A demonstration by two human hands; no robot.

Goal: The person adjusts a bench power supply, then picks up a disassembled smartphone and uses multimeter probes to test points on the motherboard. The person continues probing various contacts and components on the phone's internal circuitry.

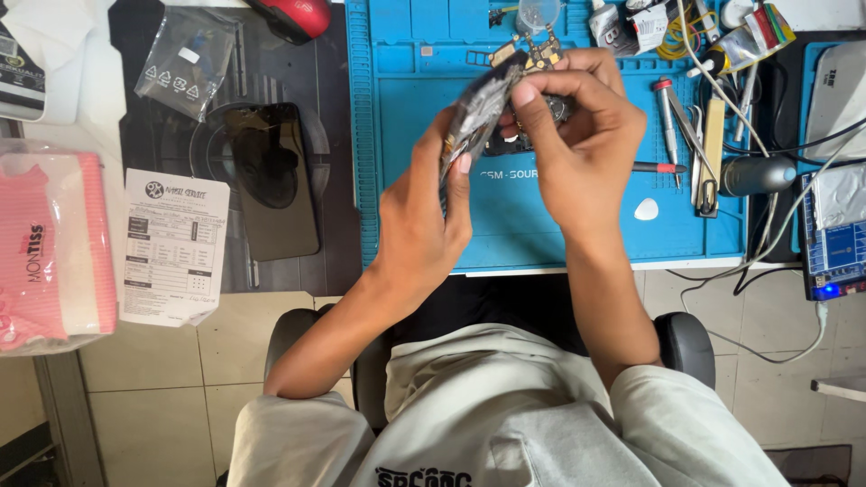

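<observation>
Above blue mat (541,225), opened phone (478,113) between both hands' fingers (532,113).

Small electronics repair bench, phone servicing by the look of it. A blue silicone work mat (541,225) with moulded parts compartments is covering the desk at 12 o'clock. Screwdrivers (667,117) and tweezers (708,153) are lying at 2 o'clock, with cables (767,162) trailing past them. A dark phone panel (271,180) is resting at 10 o'clock, an empty antistatic bag (185,59) lying beyond it. A printed service slip (171,243) is sitting at 9 o'clock. A tiled floor (162,397) is showing below.
</observation>
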